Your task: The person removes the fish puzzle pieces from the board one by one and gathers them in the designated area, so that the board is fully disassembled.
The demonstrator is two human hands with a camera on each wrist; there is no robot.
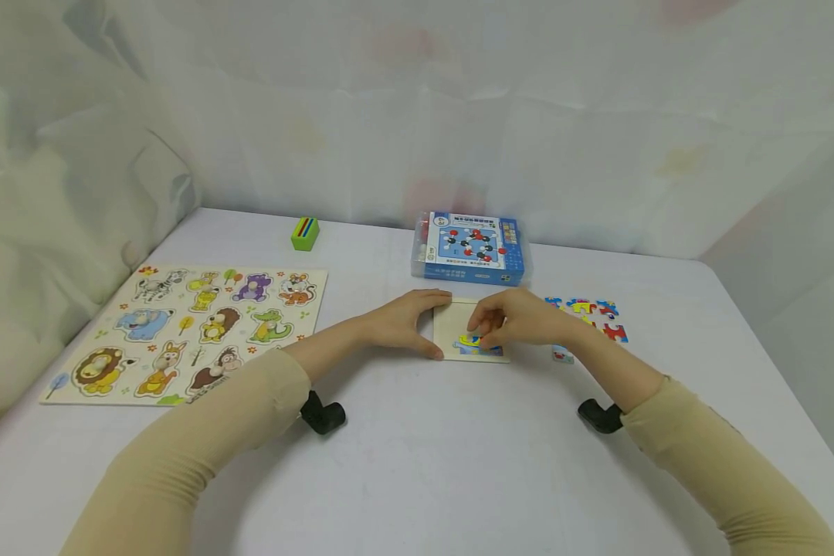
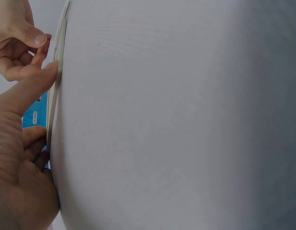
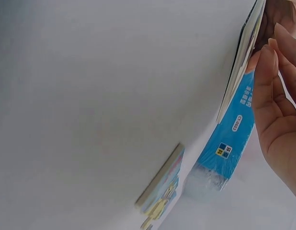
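A small wooden puzzle tray lies flat in the middle of the table, with several blue and yellow jigsaw pieces along its near side. My left hand holds the tray by its left side, thumb at the near corner and fingers at the far one. Over the tray's right part, my right hand bends its thumb and index finger down close to the pieces. No piece shows between those fingertips in either wrist view. More loose jigsaw pieces, red, blue and yellow, lie right of the tray, partly hidden by the right wrist.
Behind the tray stands a blue molecule-model box. An animal puzzle board covers the table's left side, partly under the left forearm. A green block with coloured stripes sits farther back. Black wrist-camera mounts hang by both forearms.
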